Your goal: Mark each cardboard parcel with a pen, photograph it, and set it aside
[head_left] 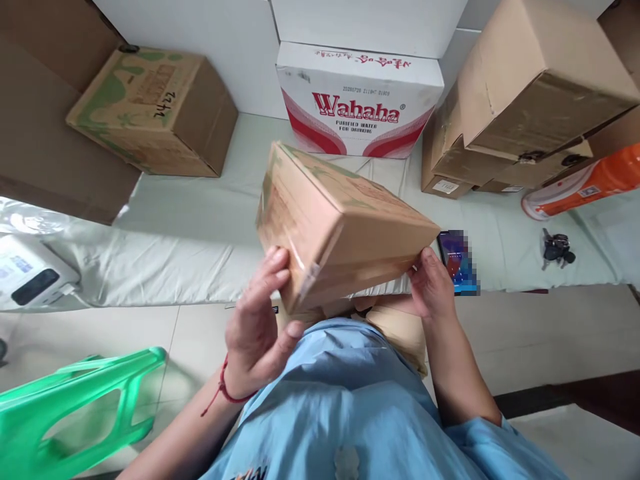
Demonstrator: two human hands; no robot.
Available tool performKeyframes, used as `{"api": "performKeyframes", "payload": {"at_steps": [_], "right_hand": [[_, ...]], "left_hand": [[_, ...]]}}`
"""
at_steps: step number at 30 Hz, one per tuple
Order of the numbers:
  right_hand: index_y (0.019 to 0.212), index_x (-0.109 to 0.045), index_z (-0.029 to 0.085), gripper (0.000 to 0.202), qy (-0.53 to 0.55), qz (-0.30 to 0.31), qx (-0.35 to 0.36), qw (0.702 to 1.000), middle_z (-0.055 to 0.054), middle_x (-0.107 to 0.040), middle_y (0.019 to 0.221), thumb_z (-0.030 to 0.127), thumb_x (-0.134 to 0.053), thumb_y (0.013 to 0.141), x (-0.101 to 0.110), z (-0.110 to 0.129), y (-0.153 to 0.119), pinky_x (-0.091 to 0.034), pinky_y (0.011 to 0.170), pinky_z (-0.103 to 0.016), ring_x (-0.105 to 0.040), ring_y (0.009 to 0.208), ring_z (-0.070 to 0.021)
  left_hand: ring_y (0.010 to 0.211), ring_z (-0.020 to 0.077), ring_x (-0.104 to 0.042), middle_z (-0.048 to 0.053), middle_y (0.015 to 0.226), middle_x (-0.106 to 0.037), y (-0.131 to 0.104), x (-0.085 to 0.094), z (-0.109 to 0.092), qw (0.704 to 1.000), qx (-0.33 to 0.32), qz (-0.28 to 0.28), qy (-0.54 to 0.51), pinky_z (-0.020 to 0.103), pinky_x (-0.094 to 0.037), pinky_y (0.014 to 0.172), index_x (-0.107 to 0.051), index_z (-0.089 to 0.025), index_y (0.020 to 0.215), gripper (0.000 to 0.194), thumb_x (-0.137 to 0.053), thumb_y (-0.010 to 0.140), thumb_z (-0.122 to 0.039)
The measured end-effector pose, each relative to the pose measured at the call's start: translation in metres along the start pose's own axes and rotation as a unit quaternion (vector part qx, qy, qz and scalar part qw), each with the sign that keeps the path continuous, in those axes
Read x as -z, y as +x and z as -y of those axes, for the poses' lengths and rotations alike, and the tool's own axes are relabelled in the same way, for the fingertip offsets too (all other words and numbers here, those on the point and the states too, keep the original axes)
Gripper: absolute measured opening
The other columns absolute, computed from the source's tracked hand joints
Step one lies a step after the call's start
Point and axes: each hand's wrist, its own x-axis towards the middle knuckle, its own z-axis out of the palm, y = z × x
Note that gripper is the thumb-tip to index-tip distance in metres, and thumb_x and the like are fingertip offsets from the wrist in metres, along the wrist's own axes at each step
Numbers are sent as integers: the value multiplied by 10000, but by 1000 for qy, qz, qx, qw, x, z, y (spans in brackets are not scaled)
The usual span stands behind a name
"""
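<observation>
A brown cardboard box [370,243] with green print is tilted above the front edge of the cloth-covered table. My left hand [263,320] is at its lower left corner, fingertips against the side and thumb held apart from the box. At the box's right corner, my right hand [431,283] grips the cardboard between thumb and fingers. Just right of that hand lies a phone [456,262], partly pixelated. Behind the box stands a white and red Wahaha carton [360,100].
Another printed box [155,110] stands at the back left. Stacked cartons [535,80], an orange cylinder [590,183] and keys [557,248] are on the right. A white device [35,270] sits at the left edge, above a green stool [127,400].
</observation>
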Motion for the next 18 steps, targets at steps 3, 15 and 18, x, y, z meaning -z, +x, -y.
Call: {"api": "performKeyframes", "payload": {"at_steps": [3,15,18], "right_hand": [[1201,-793,287,478,-22,49,36,998,-65,-800,1279,616,-837,858,-1,4,-8,-619,1009,-433,-730,1211,-273],[1343,-732,306,403,-145,143,139,969,-67,-739,1296,464,-782,976,-1,5,-24,-619,981,-401,-701,1036,-215],[1346,-734,312,391,-154,156,152,964,-78,-709,1388,439,-780,978,5,0,-26,-609,1058,-431,-709,1166,-241]], "left_hand": [[1640,319,-418,40,1698,-540,7,2,2,996,59,-68,-29,526,-359,1356,-637,-381,1503,603,-836,934,-372],[832,148,-621,-21,963,-682,9,13,17,910,303,-243,-147,239,-542,726,-692,-277,957,346,-844,890,-581],[864,192,-661,10,970,-694,8,19,23,904,324,-236,-148,278,-584,692,-728,-295,997,544,-814,797,-794]]}}
